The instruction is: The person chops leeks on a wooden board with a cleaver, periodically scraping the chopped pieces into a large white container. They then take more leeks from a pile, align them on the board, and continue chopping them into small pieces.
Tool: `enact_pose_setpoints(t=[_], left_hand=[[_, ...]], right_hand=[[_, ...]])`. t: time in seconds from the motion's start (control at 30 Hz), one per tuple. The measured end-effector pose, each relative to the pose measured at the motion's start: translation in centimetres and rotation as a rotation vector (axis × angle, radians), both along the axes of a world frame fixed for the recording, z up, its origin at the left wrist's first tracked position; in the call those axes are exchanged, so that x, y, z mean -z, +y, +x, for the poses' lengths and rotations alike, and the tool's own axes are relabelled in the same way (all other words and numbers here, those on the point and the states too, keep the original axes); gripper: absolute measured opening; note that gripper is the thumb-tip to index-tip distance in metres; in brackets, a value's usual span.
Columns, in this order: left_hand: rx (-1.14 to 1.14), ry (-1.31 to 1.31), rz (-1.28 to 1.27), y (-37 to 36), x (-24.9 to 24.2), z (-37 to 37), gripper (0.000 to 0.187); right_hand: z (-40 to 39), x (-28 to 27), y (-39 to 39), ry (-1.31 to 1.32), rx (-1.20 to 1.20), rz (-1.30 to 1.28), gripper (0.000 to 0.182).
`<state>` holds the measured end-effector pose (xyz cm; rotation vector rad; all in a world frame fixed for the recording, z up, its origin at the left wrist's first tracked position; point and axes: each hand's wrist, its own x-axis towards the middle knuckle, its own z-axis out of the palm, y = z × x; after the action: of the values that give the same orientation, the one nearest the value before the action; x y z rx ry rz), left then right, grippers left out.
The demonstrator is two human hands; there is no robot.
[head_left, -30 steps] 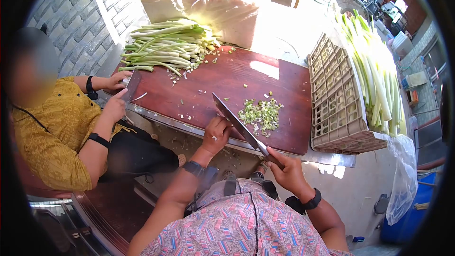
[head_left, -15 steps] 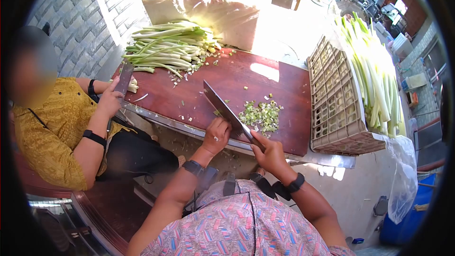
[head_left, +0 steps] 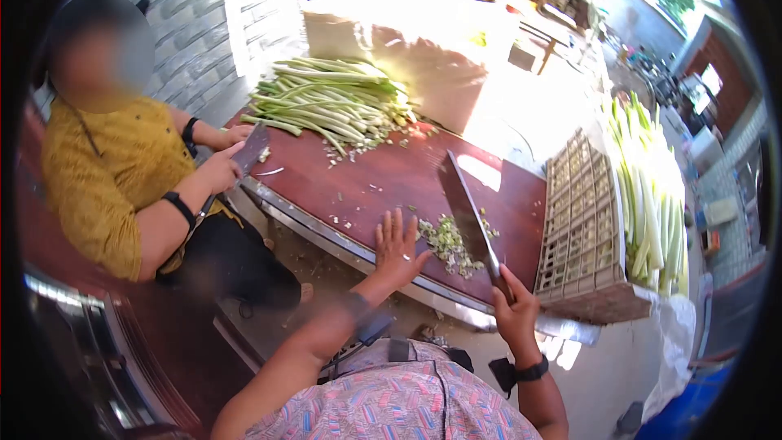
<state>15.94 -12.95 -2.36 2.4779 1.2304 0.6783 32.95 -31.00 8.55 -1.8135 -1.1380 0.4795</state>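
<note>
My right hand (head_left: 516, 310) is wrapped round the handle of a cleaver (head_left: 467, 210), whose long blade slants up and to the left, over the right part of the chopped scallions. My left hand (head_left: 397, 251) lies with its fingers spread at the near side of the red tabletop (head_left: 342, 187), holding nothing. A small heap of chopped scallions (head_left: 446, 243) lies just right of its fingers, partly hidden by the blade. Further back on the left, a large pile of whole scallions (head_left: 326, 102) rests on the tabletop.
On the left a co-worker in a yellow shirt (head_left: 106, 183) holds another cleaver (head_left: 251, 149) at the table's end. To the right stands a slatted plastic crate (head_left: 580, 224) with long scallions (head_left: 648, 195) upright beside or in it. A covered block (head_left: 399, 49) stands behind the table.
My left hand has opened from a curled pose beside the blade to spread fingers on the table. My right hand and the cleaver have moved right, over the chopped heap. The view has shifted.
</note>
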Motion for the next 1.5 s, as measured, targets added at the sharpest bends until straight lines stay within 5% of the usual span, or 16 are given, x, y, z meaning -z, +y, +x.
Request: enact_pose_setpoints(t=[0.1,0.23,0.33,0.4,0.43,0.6,0.83,0.93,1.3,1.4,1.5], left_hand=[[-0.043,0.254,-0.141,0.0,-0.8,2.6,0.083],[0.035,0.145,-0.094,-0.1,1.7,7.3,0.080],[0.064,0.080,-0.149,0.8,1.9,9.1,0.066],[0.071,-0.203,-0.093,3.2,4.5,8.9,0.044],[0.045,-0.372,0.148,4.1,3.1,7.7,0.023],[-0.267,-0.383,0.073,10.7,-1.2,0.4,0.011],[-0.447,-0.353,0.055,20.9,-2.7,-4.3,0.015],[-0.335,-0.353,0.246,25.3,-5.2,-4.1,0.020],[-0.126,-0.182,0.331,35.5,-9.1,0.2,0.040],[-0.098,0.022,0.200,36.4,-8.8,0.8,0.031],[-0.112,0.048,0.431,37.2,-7.4,1.2,0.010]], right_hand=[[2.0,0.2,-1.5,0.047,0.031,-0.021,0.042],[4.0,0.9,-2.4,0.049,-0.005,-0.039,0.042],[4.9,1.4,-2.4,0.098,-0.022,-0.054,0.042],[5.6,1.8,-2.5,0.104,-0.055,-0.016,0.042],[6.0,2.0,-2.7,0.101,-0.109,-0.011,0.042],[5.8,1.0,-1.7,0.152,-0.154,-0.072,0.042],[3.6,-0.4,1.0,0.032,-0.247,-0.187,0.041],[2.6,-0.4,2.6,-0.009,-0.222,-0.217,0.042],[-0.5,3.5,3.3,-0.072,-0.072,-0.273,0.044],[-0.9,3.4,3.5,0.097,-0.009,-0.331,0.045],[-1.5,3.2,3.5,-0.025,0.008,-0.381,0.045]])
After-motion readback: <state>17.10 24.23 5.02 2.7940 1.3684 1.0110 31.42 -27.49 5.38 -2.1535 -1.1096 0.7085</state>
